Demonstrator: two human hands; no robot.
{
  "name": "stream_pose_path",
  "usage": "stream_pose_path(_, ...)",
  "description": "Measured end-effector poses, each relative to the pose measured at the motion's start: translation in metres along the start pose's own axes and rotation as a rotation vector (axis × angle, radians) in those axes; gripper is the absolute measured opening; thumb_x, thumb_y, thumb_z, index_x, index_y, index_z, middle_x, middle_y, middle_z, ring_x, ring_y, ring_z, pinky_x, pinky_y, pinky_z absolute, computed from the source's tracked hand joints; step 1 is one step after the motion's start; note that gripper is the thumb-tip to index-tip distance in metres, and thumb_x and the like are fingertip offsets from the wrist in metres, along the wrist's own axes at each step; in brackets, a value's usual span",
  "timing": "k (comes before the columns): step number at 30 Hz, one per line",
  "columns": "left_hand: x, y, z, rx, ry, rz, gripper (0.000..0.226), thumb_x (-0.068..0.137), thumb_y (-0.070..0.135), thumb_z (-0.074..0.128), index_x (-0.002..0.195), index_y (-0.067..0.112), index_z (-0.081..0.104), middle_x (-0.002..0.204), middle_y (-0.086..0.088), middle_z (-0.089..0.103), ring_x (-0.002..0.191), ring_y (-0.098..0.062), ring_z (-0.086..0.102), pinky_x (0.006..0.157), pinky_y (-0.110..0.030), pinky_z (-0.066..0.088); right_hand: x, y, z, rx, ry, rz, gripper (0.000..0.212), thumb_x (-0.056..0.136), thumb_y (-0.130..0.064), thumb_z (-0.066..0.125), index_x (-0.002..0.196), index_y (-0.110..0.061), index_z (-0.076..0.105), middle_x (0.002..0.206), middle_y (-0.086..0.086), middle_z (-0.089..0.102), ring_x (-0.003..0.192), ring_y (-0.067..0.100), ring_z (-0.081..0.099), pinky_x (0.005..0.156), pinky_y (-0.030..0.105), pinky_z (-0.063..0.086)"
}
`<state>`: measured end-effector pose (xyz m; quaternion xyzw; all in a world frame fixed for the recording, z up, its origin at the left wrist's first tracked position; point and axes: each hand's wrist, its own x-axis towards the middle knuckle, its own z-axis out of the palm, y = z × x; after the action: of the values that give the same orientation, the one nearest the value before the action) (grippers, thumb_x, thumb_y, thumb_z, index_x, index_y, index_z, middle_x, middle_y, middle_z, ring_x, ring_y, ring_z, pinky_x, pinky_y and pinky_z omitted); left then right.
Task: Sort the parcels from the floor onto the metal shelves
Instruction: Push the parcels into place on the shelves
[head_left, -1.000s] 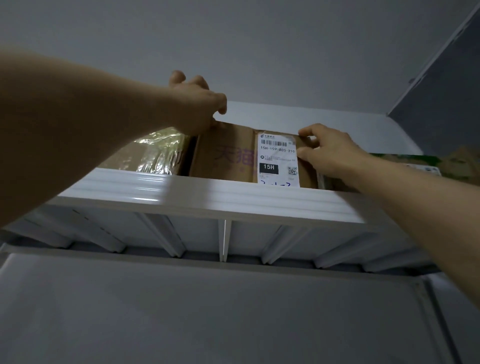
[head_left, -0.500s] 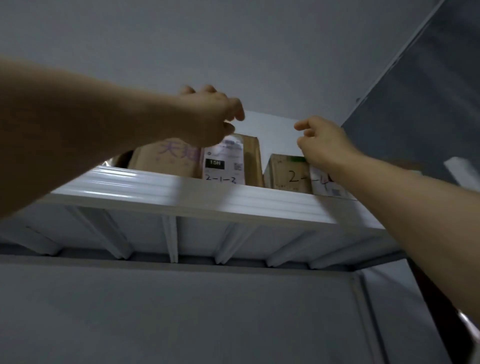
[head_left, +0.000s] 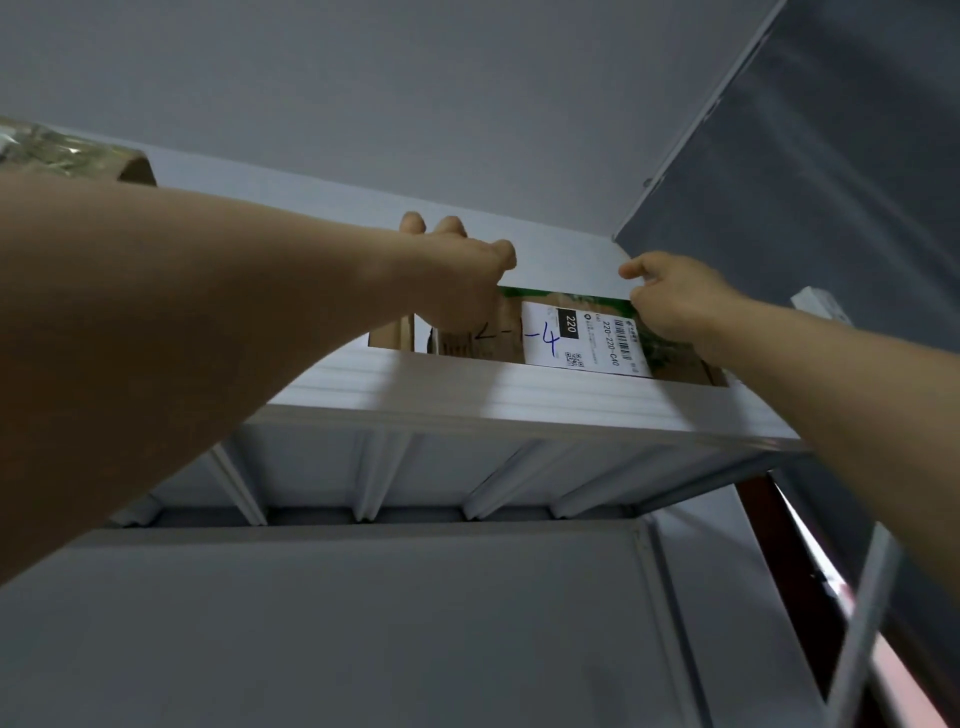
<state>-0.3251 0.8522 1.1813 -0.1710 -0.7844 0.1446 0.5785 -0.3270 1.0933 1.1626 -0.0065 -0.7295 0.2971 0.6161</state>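
Note:
A brown cardboard parcel (head_left: 571, 338) with green print and a white shipping label marked "-4" stands on the top white metal shelf (head_left: 519, 400). I look up at it from below. My left hand (head_left: 462, 280) grips the parcel's top left corner, fingers curled over its upper edge. My right hand (head_left: 670, 296) holds its top right corner with fingers bent round the edge. The parcel's lower part is hidden behind the shelf's front lip.
Another cardboard box edge (head_left: 389, 332) stands just left of the parcel. A plastic-wrapped parcel (head_left: 57, 150) sits at the far left of the shelf. A shelf upright (head_left: 857, 623) runs down the right side. A dark panel (head_left: 831, 156) fills the upper right.
My view and both hands shifted right along the shelf, from the "2-1-3" box to the parcel marked "-4". Both hands now grasp its top corners.

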Motion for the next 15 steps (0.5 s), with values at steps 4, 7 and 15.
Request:
stream_pose_path(4, 0.002, -0.001, 0.005, 0.020, 0.012, -0.024, 0.049, 0.094, 0.026, 0.035, 0.142, 0.030, 0.029, 0.131, -0.005, 0.052, 0.134, -0.029, 0.023, 0.106, -0.046, 0.022, 0.000, 0.005, 0.006, -0.060, -0.047, -0.014, 0.047, 0.095, -0.021, 0.047, 0.130, -0.052, 0.051, 0.144, 0.009, 0.047, 0.124, 0.033, 0.051, 0.105, 0.047, 0.048)
stream_pose_path(7, 0.000, -0.008, 0.008, 0.023, -0.009, -0.055, 0.048, 0.094, 0.040, 0.038, 0.140, 0.032, 0.032, 0.132, -0.007, 0.048, 0.133, -0.031, 0.022, 0.107, -0.046, 0.022, 0.002, 0.004, 0.007, -0.124, -0.069, -0.054, 0.049, 0.097, -0.021, 0.047, 0.136, -0.051, 0.048, 0.150, 0.010, 0.041, 0.130, 0.035, 0.047, 0.109, 0.050, 0.044)
stream_pose_path(15, -0.004, -0.033, 0.009, 0.117, 0.063, 0.035, 0.050, 0.098, 0.036, 0.041, 0.145, 0.028, 0.024, 0.122, 0.003, 0.061, 0.140, -0.019, 0.018, 0.111, -0.055, 0.004, -0.005, -0.018, 0.016, -0.250, -0.183, -0.191, 0.044, 0.098, -0.024, 0.044, 0.136, -0.045, 0.050, 0.144, 0.006, 0.051, 0.130, 0.028, 0.048, 0.111, 0.046, 0.041)
